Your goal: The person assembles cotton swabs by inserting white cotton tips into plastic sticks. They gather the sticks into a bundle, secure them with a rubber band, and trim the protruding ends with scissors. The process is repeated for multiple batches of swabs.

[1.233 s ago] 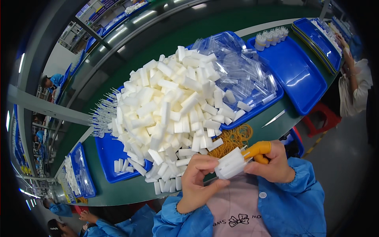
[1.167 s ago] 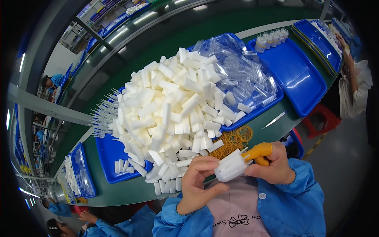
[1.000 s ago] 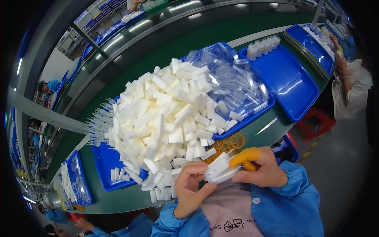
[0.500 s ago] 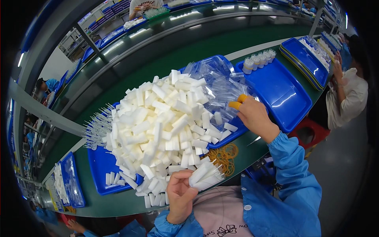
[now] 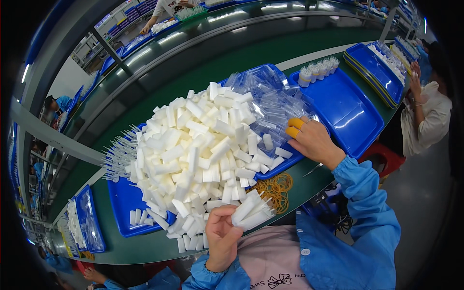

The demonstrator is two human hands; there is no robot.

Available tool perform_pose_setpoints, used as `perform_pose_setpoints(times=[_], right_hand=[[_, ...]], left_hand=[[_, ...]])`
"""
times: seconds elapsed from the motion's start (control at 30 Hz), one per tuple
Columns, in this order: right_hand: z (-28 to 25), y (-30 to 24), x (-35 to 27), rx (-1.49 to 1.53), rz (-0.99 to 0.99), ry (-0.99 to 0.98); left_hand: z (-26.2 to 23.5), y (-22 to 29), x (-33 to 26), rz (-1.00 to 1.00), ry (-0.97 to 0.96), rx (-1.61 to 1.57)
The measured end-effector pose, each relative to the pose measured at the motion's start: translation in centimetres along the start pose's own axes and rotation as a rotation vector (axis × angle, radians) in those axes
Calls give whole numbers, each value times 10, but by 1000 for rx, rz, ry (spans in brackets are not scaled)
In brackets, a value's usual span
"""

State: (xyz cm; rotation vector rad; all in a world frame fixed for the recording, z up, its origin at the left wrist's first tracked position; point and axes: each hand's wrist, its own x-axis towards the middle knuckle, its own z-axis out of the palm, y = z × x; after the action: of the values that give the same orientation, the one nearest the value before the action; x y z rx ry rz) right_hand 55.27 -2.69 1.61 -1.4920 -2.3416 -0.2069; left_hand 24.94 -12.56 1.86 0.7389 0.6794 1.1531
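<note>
Near the table's front edge, my left hand [image 5: 223, 237] is closed round a bundle of white foam pieces in clear plastic tubes [image 5: 251, 212]. Thin clear tips stick out of its far end. Over on the right, my right hand [image 5: 313, 140] reaches down onto a heap of clear plastic tubes [image 5: 278, 104], its fingers bent and drawn together. Two of them wear yellow finger cots [image 5: 294, 127]. What lies between the fingertips cannot be made out. A large pile of white foam pieces [image 5: 193, 140] rises between and beyond my hands.
A blue tray [image 5: 348, 111] stands at right, with several capped bundles [image 5: 319, 71] along its far edge. Yellow rubber bands [image 5: 276, 192] lie before the foam pile. Thin clear tubes [image 5: 120, 157] bristle at its left. Stacked trays [image 5: 374, 72] and a co-worker [image 5: 425, 118] are farther right.
My right hand has shifted slightly right and down over the clear tubes, its yellow-capped fingers now closer together. My left hand keeps its bundle in nearly the same place.
</note>
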Motion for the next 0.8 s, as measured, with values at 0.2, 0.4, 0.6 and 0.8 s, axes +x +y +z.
perform_pose_setpoints(times=[0.2, 0.4, 0.6, 0.8], right_hand=[[-12, -26, -6, 501, 376, 371], [-61, -81, -25, 1545, 481, 314], [-51, -114, -38, 1663, 534, 358], [-43, -126, -44, 1752, 550, 364]], left_hand=[[0, -1, 1, 30, 24, 2], [3, -4, 1, 240, -16, 264], [4, -7, -1, 367, -65, 503], [3, -5, -3, 409, -65, 670]])
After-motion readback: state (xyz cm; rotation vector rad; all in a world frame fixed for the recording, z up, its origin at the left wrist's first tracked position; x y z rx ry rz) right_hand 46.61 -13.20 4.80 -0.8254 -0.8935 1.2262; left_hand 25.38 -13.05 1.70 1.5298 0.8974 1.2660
